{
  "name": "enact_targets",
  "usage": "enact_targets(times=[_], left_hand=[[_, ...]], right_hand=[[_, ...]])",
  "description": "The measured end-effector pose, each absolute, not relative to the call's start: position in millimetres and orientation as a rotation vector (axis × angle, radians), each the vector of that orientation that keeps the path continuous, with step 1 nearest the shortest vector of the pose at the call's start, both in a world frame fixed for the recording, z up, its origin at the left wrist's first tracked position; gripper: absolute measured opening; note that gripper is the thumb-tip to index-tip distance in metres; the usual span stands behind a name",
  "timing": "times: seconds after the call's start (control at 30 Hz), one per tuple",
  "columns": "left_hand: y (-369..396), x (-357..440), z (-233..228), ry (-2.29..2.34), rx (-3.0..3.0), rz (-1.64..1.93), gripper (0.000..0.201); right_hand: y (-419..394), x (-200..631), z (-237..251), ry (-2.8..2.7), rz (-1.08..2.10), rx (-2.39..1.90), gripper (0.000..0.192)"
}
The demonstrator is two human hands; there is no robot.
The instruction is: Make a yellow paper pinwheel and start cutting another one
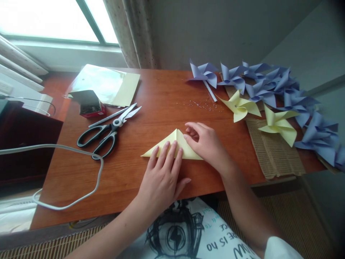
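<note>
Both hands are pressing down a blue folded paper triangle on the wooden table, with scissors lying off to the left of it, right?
Not quite: the folded paper triangle is pale yellow, not blue, as the head view shows. The left hand and right hand do press it on the wooden table, and the scissors lie to its left.

Matt yellow paper triangle (pixel 172 145), smooth glossy wooden table (pixel 161 93), ribbed cardboard (pixel 272 151)

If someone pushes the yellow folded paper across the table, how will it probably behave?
The yellow folded paper looks thin and flat, so it is probably very light and would slide easily on the smooth table. The left hand presses it down, which suggests it shifts readily. Lifted by one corner, it would likely bend.
</note>
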State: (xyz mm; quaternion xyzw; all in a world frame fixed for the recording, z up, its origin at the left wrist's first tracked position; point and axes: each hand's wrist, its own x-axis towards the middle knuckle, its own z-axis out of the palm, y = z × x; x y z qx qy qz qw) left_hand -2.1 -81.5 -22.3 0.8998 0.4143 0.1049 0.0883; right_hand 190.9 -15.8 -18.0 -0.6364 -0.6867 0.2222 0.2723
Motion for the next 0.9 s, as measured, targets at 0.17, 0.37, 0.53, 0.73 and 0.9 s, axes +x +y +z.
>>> enact_targets(times=[0.17,0.37,0.53,0.73,0.9], left_hand=[[-82,0,-24,1.227,2.696,0.308,0.072],[-83,1,-24,1.241,2.681,0.256,0.074],[-85,4,-22,1.270,2.664,0.255,0.073],[-83,1,-18,1.219,2.677,0.371,0.065],[-61,-8,-2,1.266,2.536,0.721,0.038]], right_hand=[[-16,176,-4,-2.068,0.312,-1.991,0.011],[-14,162,5,-2.174,0.263,-2.120,0.018],[-9,161,1,-2.112,0.415,-2.129,0.019],[-11,170,-7,-1.970,0.633,-1.915,0.016],[-21,179,0,-1.777,1.003,-1.596,0.012]])
